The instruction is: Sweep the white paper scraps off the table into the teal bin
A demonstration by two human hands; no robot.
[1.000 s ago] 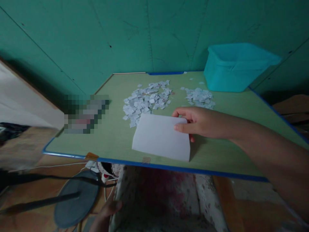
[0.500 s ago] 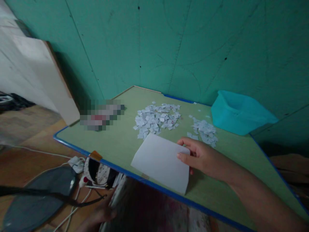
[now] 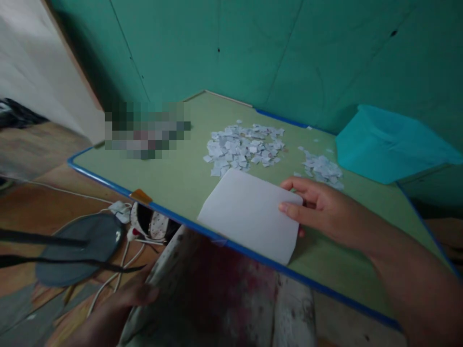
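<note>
My right hand (image 3: 307, 202) is closed on the right edge of a white sheet of paper (image 3: 249, 214), thumb on top and fingers behind. The sheet leans over the front edge of the green table (image 3: 170, 178), slightly curved. Just behind it lies a wide heap of small white paper pieces (image 3: 242, 147). A smaller pile of paper pieces (image 3: 321, 168) is beyond my right hand. Below the table edge, at lower left, my left hand (image 3: 139, 294) is dark and blurred beside a worn pale edge; its fingers cannot be made out.
A turquoise bin (image 3: 383, 149) stands at the table's back right by the green wall (image 3: 181, 43). A pixelated object (image 3: 148, 135) lies at the back left. On the floor are a grey oval base (image 3: 79, 250), white cables (image 3: 125, 260) and a spotted bag (image 3: 157, 224).
The view has shifted, so the table and things on it appear higher and the bin further right. My right hand still holds the paper sheet at the same edge.
</note>
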